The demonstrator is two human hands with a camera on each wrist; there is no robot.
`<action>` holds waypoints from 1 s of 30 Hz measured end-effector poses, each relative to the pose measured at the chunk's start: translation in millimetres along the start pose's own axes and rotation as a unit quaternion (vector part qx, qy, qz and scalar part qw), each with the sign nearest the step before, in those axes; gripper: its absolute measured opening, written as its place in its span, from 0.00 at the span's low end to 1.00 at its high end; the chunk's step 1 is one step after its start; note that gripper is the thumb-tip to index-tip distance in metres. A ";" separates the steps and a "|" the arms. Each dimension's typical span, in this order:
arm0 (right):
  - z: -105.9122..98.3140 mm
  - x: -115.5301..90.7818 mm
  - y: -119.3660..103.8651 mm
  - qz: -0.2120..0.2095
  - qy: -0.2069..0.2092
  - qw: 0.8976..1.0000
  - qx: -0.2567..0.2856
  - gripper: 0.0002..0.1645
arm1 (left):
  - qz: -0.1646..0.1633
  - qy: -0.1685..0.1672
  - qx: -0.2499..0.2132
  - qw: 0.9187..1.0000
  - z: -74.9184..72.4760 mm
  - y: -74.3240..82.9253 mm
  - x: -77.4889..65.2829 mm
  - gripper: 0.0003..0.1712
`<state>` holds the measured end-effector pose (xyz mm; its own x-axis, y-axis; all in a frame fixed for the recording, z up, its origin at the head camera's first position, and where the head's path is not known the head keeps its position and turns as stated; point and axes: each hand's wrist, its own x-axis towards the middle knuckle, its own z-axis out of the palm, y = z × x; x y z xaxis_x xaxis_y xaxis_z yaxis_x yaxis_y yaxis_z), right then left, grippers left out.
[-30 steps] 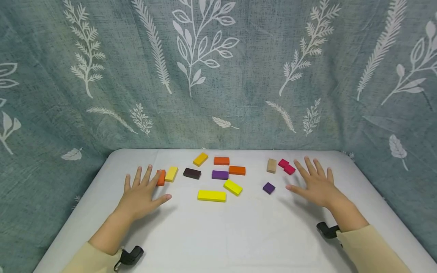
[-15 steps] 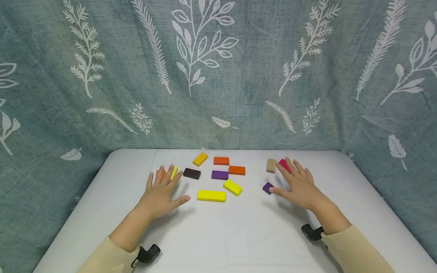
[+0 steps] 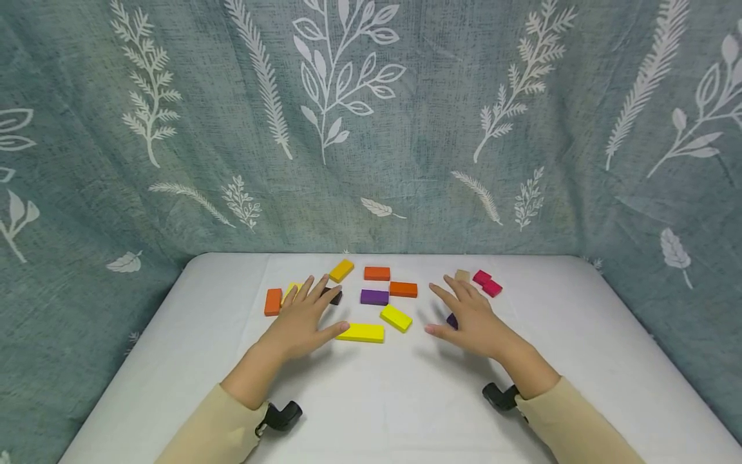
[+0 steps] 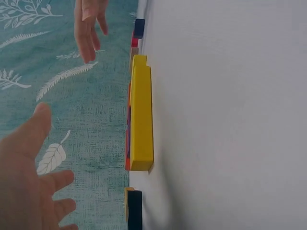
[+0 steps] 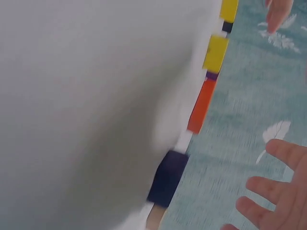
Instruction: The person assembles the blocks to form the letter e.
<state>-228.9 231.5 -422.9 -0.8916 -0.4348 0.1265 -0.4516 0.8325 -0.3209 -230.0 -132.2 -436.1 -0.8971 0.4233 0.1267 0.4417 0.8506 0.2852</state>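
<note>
My left hand (image 3: 303, 325) hovers over the table with its fingers spread, overlapping a black block (image 3: 334, 296) and a yellow block (image 3: 290, 292) in the head view. Its thumb tip overlaps the left end of a long yellow block (image 3: 365, 333). My right hand (image 3: 472, 322) is also spread in the air, holding nothing, and partly hides a small dark purple block (image 3: 452, 320) and a tan block (image 3: 462, 276). In the left wrist view the long yellow block (image 4: 142, 120) stands out beyond the thumb. The purple block (image 5: 168, 178) shows large in the right wrist view.
Between the hands lie a purple block (image 3: 374, 297), two orange blocks (image 3: 377, 274) and a shorter yellow block (image 3: 397, 318). An amber block (image 3: 341, 270) is farther back, an orange block (image 3: 273, 302) at left, two red blocks (image 3: 492, 288) at right. A patterned curtain (image 3: 371, 129) hangs behind the white table (image 3: 371, 399).
Both hands have moved inward toward each other, the left going right and the right going left, fingers spread throughout. The blocks lie where they were.
</note>
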 end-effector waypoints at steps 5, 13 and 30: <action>5.2 8.5 -15.0 -0.009 -0.025 0.999 0.028 0.52 | 0.006 -0.004 -0.021 1.000 4.3 -0.6 16.3 0.48; 14.7 23.6 -37.8 -0.007 -0.068 0.993 0.097 0.43 | 0.012 0.004 -0.084 0.996 7.9 0.8 40.1 0.37; 34.6 46.0 -54.5 -0.014 -0.093 0.982 0.166 0.22 | -0.038 0.010 -0.167 0.985 33.5 -2.1 64.8 0.20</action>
<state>-244.1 154.3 -432.1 -0.8437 -0.5362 -0.0247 -0.4113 0.6755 -0.6120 -288.6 -96.2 -460.2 -0.9286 0.3541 0.1108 0.3481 0.7282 0.5904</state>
